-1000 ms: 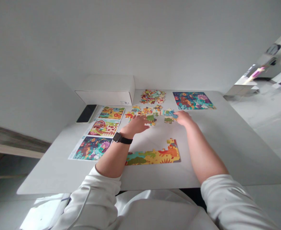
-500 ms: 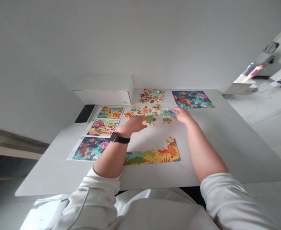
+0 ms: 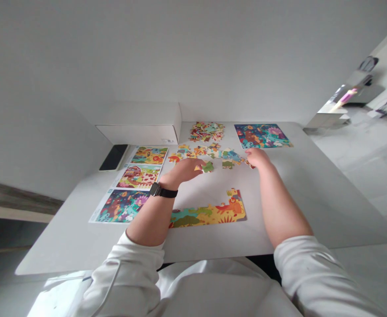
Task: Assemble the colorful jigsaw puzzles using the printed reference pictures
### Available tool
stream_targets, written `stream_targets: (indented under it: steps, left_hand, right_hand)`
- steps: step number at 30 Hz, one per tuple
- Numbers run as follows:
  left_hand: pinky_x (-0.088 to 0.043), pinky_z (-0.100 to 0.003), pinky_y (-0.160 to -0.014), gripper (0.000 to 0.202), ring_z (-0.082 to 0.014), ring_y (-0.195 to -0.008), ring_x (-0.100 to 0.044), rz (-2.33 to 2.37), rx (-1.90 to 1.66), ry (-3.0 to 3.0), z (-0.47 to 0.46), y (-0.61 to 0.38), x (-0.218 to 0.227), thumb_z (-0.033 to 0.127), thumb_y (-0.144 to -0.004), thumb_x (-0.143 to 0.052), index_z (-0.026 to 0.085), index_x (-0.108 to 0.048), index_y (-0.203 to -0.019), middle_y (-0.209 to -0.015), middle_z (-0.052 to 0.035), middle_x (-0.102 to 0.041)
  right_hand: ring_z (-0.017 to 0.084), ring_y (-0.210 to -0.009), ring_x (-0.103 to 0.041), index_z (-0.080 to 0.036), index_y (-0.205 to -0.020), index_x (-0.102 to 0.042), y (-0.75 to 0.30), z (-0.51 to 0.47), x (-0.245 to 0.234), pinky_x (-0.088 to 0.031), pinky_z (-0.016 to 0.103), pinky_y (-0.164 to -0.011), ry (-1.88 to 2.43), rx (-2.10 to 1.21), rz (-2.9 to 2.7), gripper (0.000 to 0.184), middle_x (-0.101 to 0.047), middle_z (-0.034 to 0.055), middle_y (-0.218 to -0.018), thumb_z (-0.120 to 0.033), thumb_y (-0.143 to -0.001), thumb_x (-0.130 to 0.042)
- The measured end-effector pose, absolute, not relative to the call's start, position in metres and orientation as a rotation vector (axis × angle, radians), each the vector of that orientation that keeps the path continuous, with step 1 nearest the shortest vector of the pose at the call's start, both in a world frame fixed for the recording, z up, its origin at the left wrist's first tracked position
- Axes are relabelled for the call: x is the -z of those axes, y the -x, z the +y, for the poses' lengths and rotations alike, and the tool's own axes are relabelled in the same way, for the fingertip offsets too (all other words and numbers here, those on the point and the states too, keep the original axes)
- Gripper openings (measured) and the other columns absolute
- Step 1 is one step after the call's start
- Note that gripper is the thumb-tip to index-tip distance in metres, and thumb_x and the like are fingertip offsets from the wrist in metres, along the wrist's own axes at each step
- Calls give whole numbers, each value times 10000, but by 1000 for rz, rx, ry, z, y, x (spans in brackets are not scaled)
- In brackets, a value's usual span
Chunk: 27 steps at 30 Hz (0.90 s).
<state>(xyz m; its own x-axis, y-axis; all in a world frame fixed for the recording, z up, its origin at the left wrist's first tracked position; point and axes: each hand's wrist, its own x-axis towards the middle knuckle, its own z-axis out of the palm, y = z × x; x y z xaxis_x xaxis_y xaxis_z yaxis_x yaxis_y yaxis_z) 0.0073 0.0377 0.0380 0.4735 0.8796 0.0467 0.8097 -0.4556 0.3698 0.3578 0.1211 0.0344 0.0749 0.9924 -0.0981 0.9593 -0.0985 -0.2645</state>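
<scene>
My left hand (image 3: 186, 170), with a black watch on its wrist, reaches over the white table (image 3: 299, 193) and pinches a green puzzle piece (image 3: 208, 167) at its fingertips. My right hand (image 3: 257, 157) is curled at the right end of a row of loose puzzle pieces (image 3: 213, 152), its fingers closed on a small reddish piece I can barely make out. Nearer to me, between my forearms, lies a partly built puzzle strip (image 3: 209, 212) in yellow, orange and green.
A pile of pieces (image 3: 206, 131) and a finished blue puzzle (image 3: 261, 135) lie at the far side. A picture sheet with three scenes (image 3: 132, 185), a black phone (image 3: 113, 157) and a white box (image 3: 139, 121) are on the left. Floor drops off to the right.
My left hand has closed on the green piece and drawn back slightly. My right hand shifted a little right along the row of pieces. The camera drifted slightly.
</scene>
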Motion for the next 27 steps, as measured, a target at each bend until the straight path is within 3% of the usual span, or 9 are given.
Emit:
stream_targets:
  steps: [3,6,11,15,19,27]
  left_hand:
    - [-551,-386,-1128,430,-294,-1310,-710,1601,-363,-2455,37,-15,-37,308,-974,-740,245,-748,-1399,-1401,-105,-767]
    - [-542,-455,-1144,515,-362,-1397,-637,1786,-348,-2459,34,-26,-34,445,-983,-761,199,-719,-1433,-1441,-173,-709]
    - [-554,-467,-1107,536,-382,-1330,-651,1854,-272,-2409,29,-35,-25,574,-962,-767,223,-758,-1367,-1355,-169,-697]
    - [-528,-488,-1140,506,-384,-1303,-651,1821,-324,-2370,32,-33,-19,540,-937,-798,217,-762,-1325,-1348,-167,-685]
    - [-510,-499,-1156,478,-379,-1328,-627,1809,-388,-2342,34,-31,-18,483,-931,-807,222,-720,-1322,-1372,-164,-682]
    - [-520,-509,-1109,497,-386,-1314,-638,1892,-451,-2282,33,-29,-26,285,-920,-768,205,-622,-1389,-1368,-177,-693]
  right_hand:
    - [269,-1194,-772,-219,-1284,-843,-378,123,-42,-555,295,-972,2274,-319,-2017,435,-834,133,-1269,-135,-916,-626]
    - [273,-1039,-793,-199,-1086,-882,-392,122,-51,-559,293,-859,2389,-378,-2093,290,-858,136,-1069,-184,-930,-639]
    - [235,-801,-754,-194,-912,-877,-394,119,-52,-528,287,-715,2381,-569,-2160,198,-820,83,-837,-368,-871,-791]
    - [216,-742,-724,-218,-812,-850,-393,121,-46,-507,275,-670,2348,-541,-2245,176,-765,26,-708,-376,-764,-911]
    - [225,-790,-740,-246,-874,-852,-392,122,-41,-523,271,-679,2335,-452,-2237,261,-791,22,-770,-360,-684,-990]
    - [217,-802,-741,-234,-848,-830,-391,125,-38,-523,273,-721,2345,-527,-2207,241,-802,10,-817,-320,-684,-984]
